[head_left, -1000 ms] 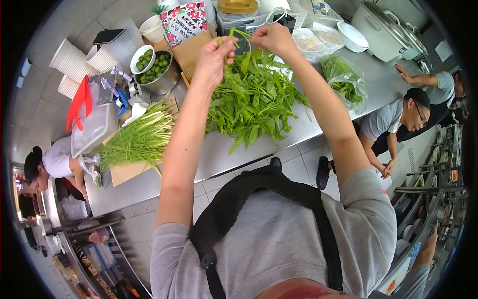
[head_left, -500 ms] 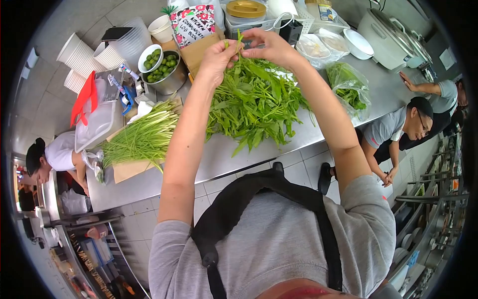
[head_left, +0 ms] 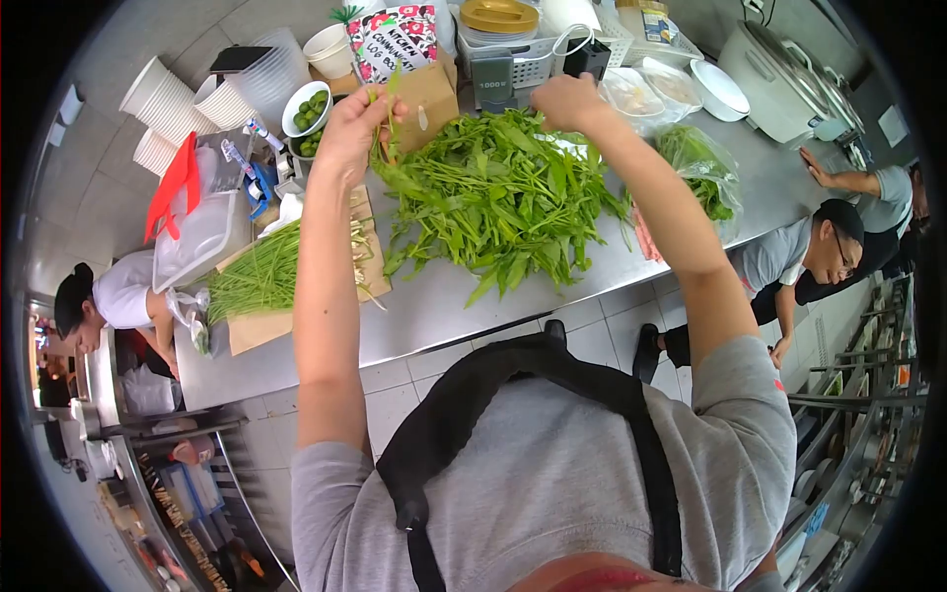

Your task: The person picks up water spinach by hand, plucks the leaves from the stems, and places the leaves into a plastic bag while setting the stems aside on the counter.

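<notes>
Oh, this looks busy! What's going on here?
Someone is handling leafy greens with bare hands at a metal counter. The left hand pinches a green sprig, and the right hand is at the far edge of a big leafy pile; whether it grips anything is hard to tell. To the left, thin green stalks lie on a brown sheet; to the right sits a clear bag of greens.

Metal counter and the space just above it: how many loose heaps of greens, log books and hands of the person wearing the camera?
Greens: leafy heap, thin-stalked heap: 2
Log book: 1
Wearer's left hand, right hand: 2
Total: 5
</notes>
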Motion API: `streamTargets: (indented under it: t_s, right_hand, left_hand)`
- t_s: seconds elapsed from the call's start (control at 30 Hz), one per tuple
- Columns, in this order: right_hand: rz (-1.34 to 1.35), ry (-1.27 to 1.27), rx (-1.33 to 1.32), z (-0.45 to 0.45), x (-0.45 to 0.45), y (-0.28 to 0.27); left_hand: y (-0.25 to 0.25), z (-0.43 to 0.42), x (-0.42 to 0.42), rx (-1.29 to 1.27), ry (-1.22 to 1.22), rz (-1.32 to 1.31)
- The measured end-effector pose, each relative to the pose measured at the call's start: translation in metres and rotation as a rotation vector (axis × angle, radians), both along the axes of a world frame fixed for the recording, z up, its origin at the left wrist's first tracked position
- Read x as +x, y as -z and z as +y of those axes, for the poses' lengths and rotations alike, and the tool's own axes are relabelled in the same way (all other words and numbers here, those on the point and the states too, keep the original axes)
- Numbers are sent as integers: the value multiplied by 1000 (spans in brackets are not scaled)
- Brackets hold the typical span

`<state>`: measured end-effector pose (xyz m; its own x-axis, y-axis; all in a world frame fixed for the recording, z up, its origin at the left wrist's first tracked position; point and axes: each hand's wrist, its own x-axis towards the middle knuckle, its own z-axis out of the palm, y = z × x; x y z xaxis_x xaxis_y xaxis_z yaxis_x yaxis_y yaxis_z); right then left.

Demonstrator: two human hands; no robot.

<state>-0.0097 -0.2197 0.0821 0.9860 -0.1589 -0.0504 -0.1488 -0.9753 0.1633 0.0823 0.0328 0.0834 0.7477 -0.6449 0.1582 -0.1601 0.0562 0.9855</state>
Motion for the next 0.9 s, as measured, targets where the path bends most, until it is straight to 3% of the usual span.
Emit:
streamTargets:
  t_s: [0.07,0.13,0.27,0.37,0.4,0.47,0.57,0.7,0.77,0.9]
  right_hand:
    - [-82,-97,59,19,20,16]
    - [-81,-219,72,38,42,31]
    - [-163,-177,-14,39,66,65]
    - [-343,-69,176,23,70,55]
    - [-334,-80,173,19,65,48]
    - [-531,-195,486,15,58,27]
    - [-699,-202,573,30,37,6]
    - [-785,-249,618,45,15,2]
    - [-823,-390,477,53,1,6]
    - [-737,-601,488,52,-12,13]
  left_hand:
    - [0,4,0,-251,47,167]
    - [-1,6,-3,-270,96,207]
    - [5,14,-4,-330,153,231]
    - [11,31,-5,-334,33,350]
    - [18,32,-4,-340,22,355]
    - [30,25,1,-325,-70,419]
    - [33,-5,-12,-331,-102,440]
    - [40,-43,-17,-371,-101,467]
    - [42,-58,-19,-378,-121,475]
    - [42,-72,-19,-342,-118,444]
